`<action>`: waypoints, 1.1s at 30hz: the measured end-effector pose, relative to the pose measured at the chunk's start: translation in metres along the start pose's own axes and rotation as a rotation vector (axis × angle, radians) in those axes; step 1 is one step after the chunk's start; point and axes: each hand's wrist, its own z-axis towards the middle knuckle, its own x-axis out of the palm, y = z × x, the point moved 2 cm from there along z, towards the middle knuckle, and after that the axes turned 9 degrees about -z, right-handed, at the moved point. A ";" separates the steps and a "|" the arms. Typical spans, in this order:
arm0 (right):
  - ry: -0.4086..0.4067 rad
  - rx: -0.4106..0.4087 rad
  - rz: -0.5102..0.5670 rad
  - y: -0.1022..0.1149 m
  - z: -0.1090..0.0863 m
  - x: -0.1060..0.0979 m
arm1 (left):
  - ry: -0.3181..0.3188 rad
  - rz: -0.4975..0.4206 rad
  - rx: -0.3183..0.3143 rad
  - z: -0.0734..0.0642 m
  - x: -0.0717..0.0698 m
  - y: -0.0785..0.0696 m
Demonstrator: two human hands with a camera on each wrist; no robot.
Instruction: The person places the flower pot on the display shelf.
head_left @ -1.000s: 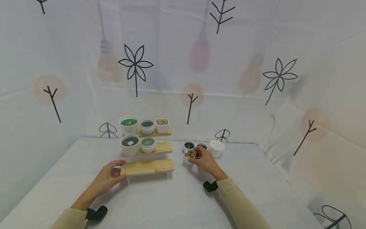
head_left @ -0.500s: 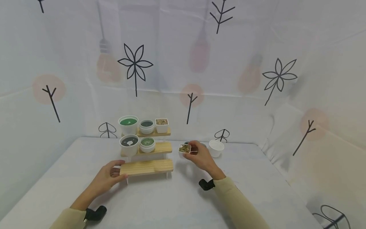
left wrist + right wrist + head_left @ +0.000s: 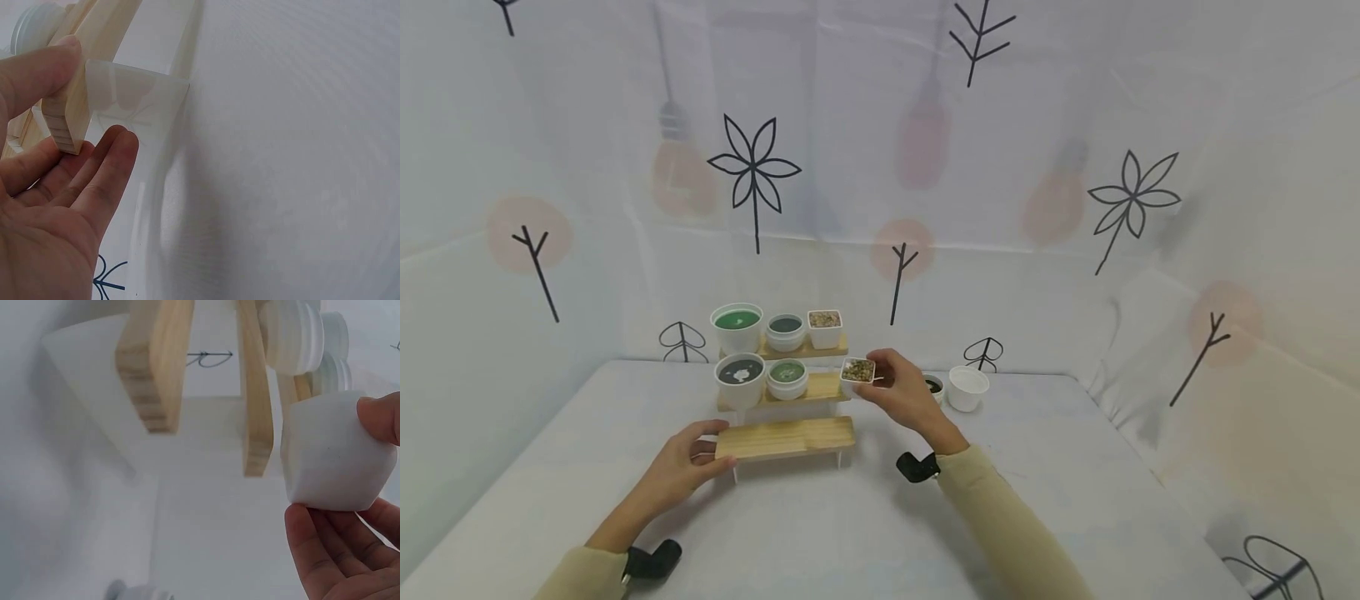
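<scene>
My left hand (image 3: 673,471) grips the left end of the lowest board of a three-step wooden stand (image 3: 786,439); the left wrist view shows the thumb (image 3: 47,72) on one face and fingers at the opposite edge. My right hand (image 3: 913,398) holds a small square white pot (image 3: 857,372) of speckled, gravel-like filling at the middle board's right end. In the right wrist view that pot (image 3: 334,456) sits between thumb and fingers, close to the boards; whether it touches wood I cannot tell. On the middle board are a dark-filled cup (image 3: 741,379) and a green-filled jar (image 3: 787,379).
The top board carries a green-filled cup (image 3: 737,327), a grey-filled jar (image 3: 786,332) and another square pot (image 3: 825,328). Behind my right hand, a dark-filled jar (image 3: 934,387) is partly hidden beside a white cup (image 3: 967,388) on the white-covered table (image 3: 820,533).
My right hand has carried the square pot leftward and slightly up, from beside the table jars to the middle board's right end. The left hand stays on the stand.
</scene>
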 end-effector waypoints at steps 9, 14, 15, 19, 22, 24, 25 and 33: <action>0.029 -0.042 0.037 0.012 0.014 0.017 | -0.005 -0.009 0.000 0.001 -0.001 0.002; 0.045 -0.049 0.057 0.014 0.016 0.022 | -0.006 -0.007 -0.009 0.002 0.000 0.002; 0.047 -0.050 0.058 0.014 0.017 0.023 | -0.006 -0.003 -0.010 0.002 0.000 0.002; 0.050 -0.049 0.050 0.013 0.019 0.027 | -0.006 0.011 -0.012 0.001 -0.001 0.000; 0.053 -0.047 0.042 0.013 0.021 0.030 | -0.008 0.014 -0.009 0.001 -0.001 0.000; 0.052 -0.042 0.031 0.013 0.021 0.031 | -0.008 0.006 -0.007 0.001 -0.001 0.000; 0.053 -0.040 0.028 0.013 0.021 0.032 | -0.007 0.005 -0.006 0.002 -0.001 0.000; 0.053 -0.046 0.003 0.015 0.022 0.035 | -0.006 0.010 -0.008 0.001 0.000 -0.001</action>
